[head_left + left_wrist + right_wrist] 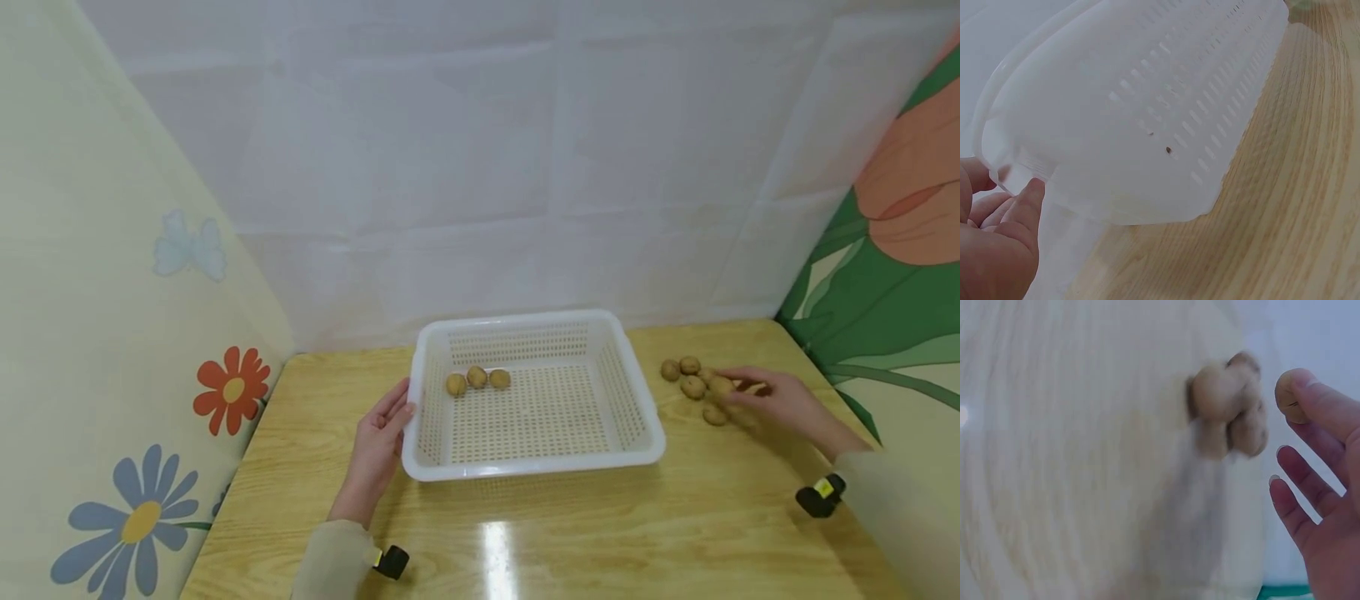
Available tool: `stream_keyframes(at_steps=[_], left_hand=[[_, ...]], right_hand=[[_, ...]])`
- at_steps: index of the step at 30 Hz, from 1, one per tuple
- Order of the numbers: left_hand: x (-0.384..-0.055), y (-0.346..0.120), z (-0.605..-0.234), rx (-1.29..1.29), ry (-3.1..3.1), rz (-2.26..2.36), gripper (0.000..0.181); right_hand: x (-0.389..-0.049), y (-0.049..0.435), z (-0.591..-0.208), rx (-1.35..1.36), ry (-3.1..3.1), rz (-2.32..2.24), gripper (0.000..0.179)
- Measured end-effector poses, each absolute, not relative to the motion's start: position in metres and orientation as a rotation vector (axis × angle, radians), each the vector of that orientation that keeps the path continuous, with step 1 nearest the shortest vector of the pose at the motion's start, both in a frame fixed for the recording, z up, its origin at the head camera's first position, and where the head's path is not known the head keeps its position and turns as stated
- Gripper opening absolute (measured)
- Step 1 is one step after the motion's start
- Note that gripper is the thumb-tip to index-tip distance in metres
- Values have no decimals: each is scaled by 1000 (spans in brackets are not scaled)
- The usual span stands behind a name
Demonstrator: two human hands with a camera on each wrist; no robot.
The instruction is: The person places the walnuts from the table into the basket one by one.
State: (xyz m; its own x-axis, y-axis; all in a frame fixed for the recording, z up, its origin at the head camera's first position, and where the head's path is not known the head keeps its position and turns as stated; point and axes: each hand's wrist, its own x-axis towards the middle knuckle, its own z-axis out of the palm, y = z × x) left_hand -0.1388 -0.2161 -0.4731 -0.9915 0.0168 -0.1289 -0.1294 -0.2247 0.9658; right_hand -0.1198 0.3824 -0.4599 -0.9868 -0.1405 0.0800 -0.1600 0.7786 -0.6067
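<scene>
A white perforated plastic basket point(534, 467) stands on the table with three walnuts point(477, 377) lying in its far left part. My left hand point(377, 442) grips the basket's left rim, thumb and fingers on either side of it. To the right of the basket, my right hand point(783, 404) pinches a walnut point(1288, 399) between thumb and forefinger, above the table. In the right wrist view its other fingers spread loosely. Several more walnuts point(692, 387) lie in a loose cluster beside and below that hand; they look blurred in the right wrist view.
The light wooden table point(585, 533) meets a white cloth wall point(480, 167) behind the basket. Flower-patterned panels stand at the left point(135, 333) and at the right point(900, 275).
</scene>
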Motion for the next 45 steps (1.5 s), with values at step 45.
stream_keyframes(at_steps=[45], left_hand=[[-140,-217,-470,-163,1917,2335,52]], right_hand=[[-219,194,-378,734,-2959,1245,41]])
